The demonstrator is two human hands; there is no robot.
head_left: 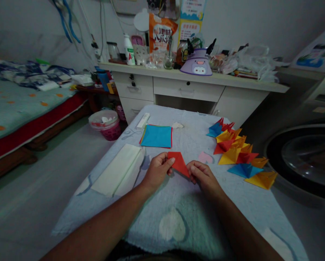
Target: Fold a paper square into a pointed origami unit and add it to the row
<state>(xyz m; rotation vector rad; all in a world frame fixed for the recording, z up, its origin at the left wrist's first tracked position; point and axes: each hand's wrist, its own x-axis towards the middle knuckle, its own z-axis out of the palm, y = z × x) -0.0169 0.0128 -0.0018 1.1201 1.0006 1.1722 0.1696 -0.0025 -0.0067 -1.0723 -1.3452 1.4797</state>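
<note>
A folded piece of red origami paper (179, 163) is held between my two hands, just above the cloth-covered table. My left hand (159, 169) pinches its left side, thumb on top. At its lower right corner, the fingers of my right hand (201, 173) are closed on the paper. Beyond my hands lies a stack of square paper (157, 136), blue on top with red and yellow edges showing. To the right stand several folded paper figures (234, 150) in red, yellow, orange and blue, set close together in rows.
A pale, flat paper packet (120, 169) lies left of my left forearm. Behind the paper stack are a small white strip-shaped object (143, 120) and a crumpled white scrap (178, 125). A cluttered white desk (189, 85) stands behind the table (173, 203), and a washing machine (309, 145) at right.
</note>
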